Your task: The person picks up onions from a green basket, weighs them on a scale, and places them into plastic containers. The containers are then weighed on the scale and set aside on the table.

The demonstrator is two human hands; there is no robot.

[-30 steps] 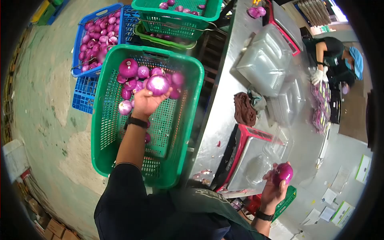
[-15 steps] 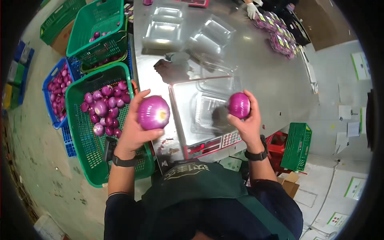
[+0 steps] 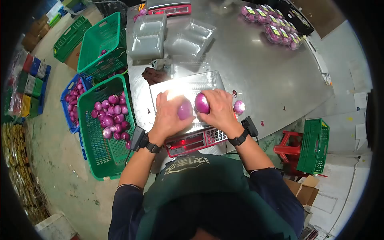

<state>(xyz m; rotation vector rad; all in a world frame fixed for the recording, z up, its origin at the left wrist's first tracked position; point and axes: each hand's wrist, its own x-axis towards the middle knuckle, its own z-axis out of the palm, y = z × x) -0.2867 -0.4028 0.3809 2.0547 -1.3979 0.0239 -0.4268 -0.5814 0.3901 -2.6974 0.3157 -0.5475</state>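
My left hand (image 3: 169,117) grips a purple onion (image 3: 185,109) over the scale, and glare washes out part of the area around it. Close by on the right, my right hand (image 3: 220,107) has its fingers wrapped round another purple onion (image 3: 202,103). Beneath both hands is a digital scale (image 3: 188,145) with a red-lit display and a keypad. A clear plastic clamshell box (image 3: 217,82) lies on its platform, partly hidden by my hands. One more onion (image 3: 239,107) rests on the steel table just right of my right hand.
Left of the table, a green crate (image 3: 100,162) holds several onions; a blue crate (image 3: 70,120) behind it holds more. Clear empty boxes (image 3: 147,42) are stacked at the back left. Packed onion boxes (image 3: 276,34) stand at the far right. A red stool (image 3: 289,146) is beside a green crate (image 3: 314,146).
Both hands have come inward over the scale with their onions and are now close together. The view has shifted. The gloved hand of another person at the far side is out of sight.
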